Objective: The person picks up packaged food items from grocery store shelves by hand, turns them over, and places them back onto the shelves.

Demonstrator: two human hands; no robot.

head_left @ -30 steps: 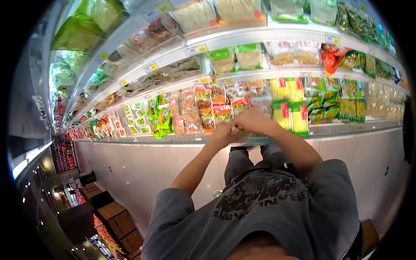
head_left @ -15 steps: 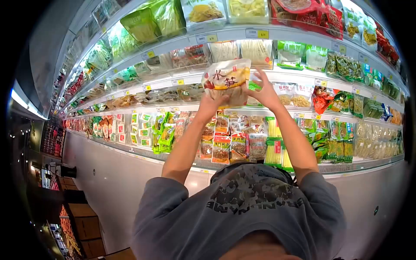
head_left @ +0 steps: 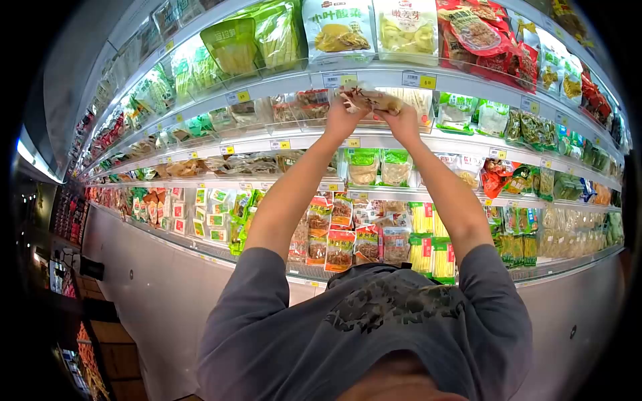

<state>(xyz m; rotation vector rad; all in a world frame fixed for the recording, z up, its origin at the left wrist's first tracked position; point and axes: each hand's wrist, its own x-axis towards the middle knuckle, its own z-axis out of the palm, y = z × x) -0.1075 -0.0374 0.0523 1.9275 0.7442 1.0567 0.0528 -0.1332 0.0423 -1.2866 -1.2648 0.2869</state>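
A pale plastic food bag (head_left: 369,100) with red and dark lettering is held up before the second shelf from the top. It is tipped so that I see it nearly edge-on, more foreshortened than flat. My left hand (head_left: 344,117) is closed on its left end, and my right hand (head_left: 402,124) grips its lower right corner. Behind the bag stand white noodle-like packs (head_left: 416,101), partly hidden by it. Green-and-clear bags (head_left: 380,167) sit on the shelf below my hands.
Long curved refrigerated shelves carry many packaged foods. A price-tag rail (head_left: 374,80) runs just above the bag. Red packs (head_left: 481,40) and white-and-green pouches (head_left: 339,30) fill the top shelf. Red-topped packets (head_left: 341,246) lie on the lowest level. Pale floor (head_left: 174,281) shows at left.
The bag has gone up and tipped from facing me to nearly edge-on. My right hand, spread at its right side before, now grips it. Green-and-clear bags below have come into view.
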